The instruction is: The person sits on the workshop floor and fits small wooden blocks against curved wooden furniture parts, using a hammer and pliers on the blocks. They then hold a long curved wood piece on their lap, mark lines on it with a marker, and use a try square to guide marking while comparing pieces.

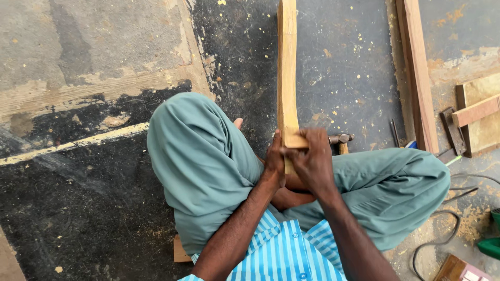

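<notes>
A long pale wooden piece (pixel 286 73) with a slight curve runs from my lap away to the top edge of the view. Both hands grip its near end. My left hand (pixel 273 158) wraps its left side and my right hand (pixel 312 158) closes over its right side and end. I sit cross-legged on the floor in grey-green trousers (pixel 198 161) and a blue striped shirt. A hammer head (pixel 341 139) shows just right of my right hand, lying on the floor.
A long reddish plank (pixel 416 73) lies on the right. Wooden offcuts (pixel 476 112) sit at the far right. A black cable (pixel 448 229) curls near my right knee. A green object (pixel 492 244) is at the right edge. Sawdust speckles the dark floor.
</notes>
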The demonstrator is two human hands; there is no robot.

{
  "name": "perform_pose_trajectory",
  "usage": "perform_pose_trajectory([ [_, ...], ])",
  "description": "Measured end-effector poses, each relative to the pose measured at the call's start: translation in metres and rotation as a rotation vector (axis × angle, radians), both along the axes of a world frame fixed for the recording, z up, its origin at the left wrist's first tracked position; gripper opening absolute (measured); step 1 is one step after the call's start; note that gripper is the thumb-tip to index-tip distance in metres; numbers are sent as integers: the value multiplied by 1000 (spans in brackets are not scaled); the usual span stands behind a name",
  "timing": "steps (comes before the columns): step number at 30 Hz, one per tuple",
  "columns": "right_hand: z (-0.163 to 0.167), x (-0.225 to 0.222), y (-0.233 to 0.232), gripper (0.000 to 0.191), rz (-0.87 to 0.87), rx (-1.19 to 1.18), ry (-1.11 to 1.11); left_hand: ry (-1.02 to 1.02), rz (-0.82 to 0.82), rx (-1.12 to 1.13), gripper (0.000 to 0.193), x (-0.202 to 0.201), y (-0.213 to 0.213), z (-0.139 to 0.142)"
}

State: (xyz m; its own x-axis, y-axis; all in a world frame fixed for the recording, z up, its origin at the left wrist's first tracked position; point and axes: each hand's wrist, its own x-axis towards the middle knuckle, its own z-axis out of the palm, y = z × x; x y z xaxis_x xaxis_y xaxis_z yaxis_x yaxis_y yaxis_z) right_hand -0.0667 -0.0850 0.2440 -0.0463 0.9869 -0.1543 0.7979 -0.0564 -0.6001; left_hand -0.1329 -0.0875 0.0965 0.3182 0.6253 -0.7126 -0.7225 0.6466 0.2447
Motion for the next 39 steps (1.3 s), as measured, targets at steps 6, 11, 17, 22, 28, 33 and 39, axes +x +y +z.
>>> perform_pose_trajectory([
  [6,10,-6,9,49,-9,-30,10,-36,111,113,65,4,2,-9],
  [11,-1,0,7,49,17,37,-9,-36,25,7,68,4,2,-14],
  [17,-5,3,12,47,-50,-51,39,-40,-10,27,69,2,5,-14],
  [22,-9,3,10,55,63,86,-12,-4,33,28,67,0,5,-3],
  [28,-2,24,36,40,-132,-75,253,85,-30,33,70,-2,0,11],
  [33,46,72,74,60,-418,-283,368,167,-97,-100,74,6,-26,22],
  [39,-12,61,99,75,-56,-573,-90,259,-213,-112,84,17,-86,34],
])
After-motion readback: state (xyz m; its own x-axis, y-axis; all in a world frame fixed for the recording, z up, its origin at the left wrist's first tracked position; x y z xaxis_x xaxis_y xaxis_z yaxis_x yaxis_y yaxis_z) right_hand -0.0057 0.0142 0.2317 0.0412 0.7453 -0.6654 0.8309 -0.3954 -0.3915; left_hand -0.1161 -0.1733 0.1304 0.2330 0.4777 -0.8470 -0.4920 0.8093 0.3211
